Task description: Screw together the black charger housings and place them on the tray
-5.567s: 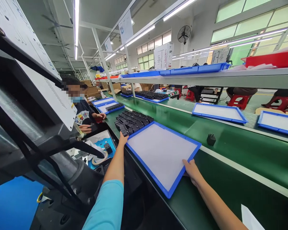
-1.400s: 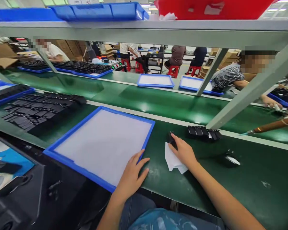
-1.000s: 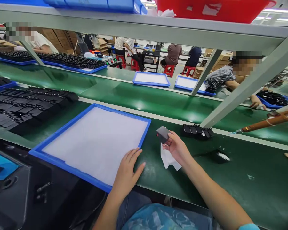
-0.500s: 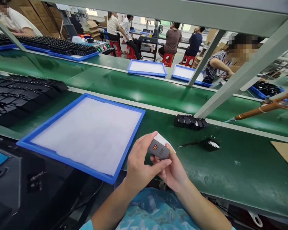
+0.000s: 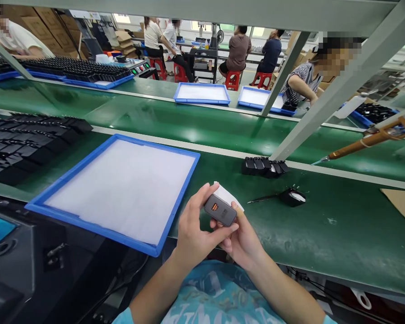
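A dark grey charger (image 5: 220, 210) with an orange USB port is held in front of me, its port face towards me. My left hand (image 5: 195, 225) grips it at the left end and along the lower edge, fingertips at the top and thumb below. My right hand (image 5: 246, 238) closes on its right end; some of those fingers are hidden behind it. A white piece of sheet or cloth (image 5: 230, 197) shows behind the charger, by the right thumb. Right of my hands, a black charger (image 5: 292, 197) with upturned prongs lies beside a thin dark pointed tool (image 5: 263, 199).
To my left lies a blue tray (image 5: 97, 231) with a white lining. Rows of black chargers (image 5: 30, 144) stand beyond it, and a short row (image 5: 263, 167) stands ahead. An orange-brown screwdriver-like tool (image 5: 357, 146) hangs at right near a slanted metal post (image 5: 310, 114). Co-workers sit across the belt.
The charger and both hands have shifted slightly left in view and the charger has turned a little. Both hands keep their hold. The whole scene has shifted slightly with my head.
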The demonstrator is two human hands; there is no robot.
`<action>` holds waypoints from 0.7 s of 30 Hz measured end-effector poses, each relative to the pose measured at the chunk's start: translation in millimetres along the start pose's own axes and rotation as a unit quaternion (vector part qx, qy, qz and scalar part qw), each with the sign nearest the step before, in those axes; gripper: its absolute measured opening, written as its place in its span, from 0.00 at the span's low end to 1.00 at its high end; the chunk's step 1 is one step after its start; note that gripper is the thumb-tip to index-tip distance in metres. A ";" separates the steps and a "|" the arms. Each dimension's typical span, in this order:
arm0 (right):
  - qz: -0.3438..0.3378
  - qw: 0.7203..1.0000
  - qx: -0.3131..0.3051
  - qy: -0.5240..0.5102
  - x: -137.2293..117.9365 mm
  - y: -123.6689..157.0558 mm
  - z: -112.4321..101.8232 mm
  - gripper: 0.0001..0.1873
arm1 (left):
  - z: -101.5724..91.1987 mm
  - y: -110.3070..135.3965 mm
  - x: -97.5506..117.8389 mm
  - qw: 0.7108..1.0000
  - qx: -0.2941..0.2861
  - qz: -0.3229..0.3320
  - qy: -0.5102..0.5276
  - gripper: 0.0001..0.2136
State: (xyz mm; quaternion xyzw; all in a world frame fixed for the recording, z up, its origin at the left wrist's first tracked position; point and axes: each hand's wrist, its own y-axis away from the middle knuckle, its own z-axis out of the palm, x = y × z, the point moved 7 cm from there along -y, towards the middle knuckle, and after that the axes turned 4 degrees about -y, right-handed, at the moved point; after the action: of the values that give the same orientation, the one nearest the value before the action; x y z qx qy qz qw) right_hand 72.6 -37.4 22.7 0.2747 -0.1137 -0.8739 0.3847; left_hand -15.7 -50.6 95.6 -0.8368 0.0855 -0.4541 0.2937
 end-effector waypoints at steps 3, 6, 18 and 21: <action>-0.011 1.000 0.006 0.000 -1.1 0.5 0.5 0.25 | 0.3 -0.2 -0.4 1.000 -0.003 -0.003 0.008 0.39; -0.017 1.000 0.014 0.003 -2.4 1.4 0.6 0.25 | 0.4 -1.0 -0.1 1.000 -0.006 -0.006 0.018 0.39; -0.020 1.000 0.020 -0.002 -2.9 0.9 -2.5 0.25 | 1.6 -2.3 1.5 1.000 -0.012 -0.004 0.010 0.35; -0.022 1.000 0.021 -0.003 -3.5 1.2 -2.7 0.25 | 1.9 -2.7 2.4 1.000 -0.017 -0.003 0.002 0.34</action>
State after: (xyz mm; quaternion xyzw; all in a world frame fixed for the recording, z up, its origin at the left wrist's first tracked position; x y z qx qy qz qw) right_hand 76.8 -35.5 22.3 0.2829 -0.1274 -0.8803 0.3589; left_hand -13.1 -48.6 98.1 -0.8410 0.0913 -0.4555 0.2775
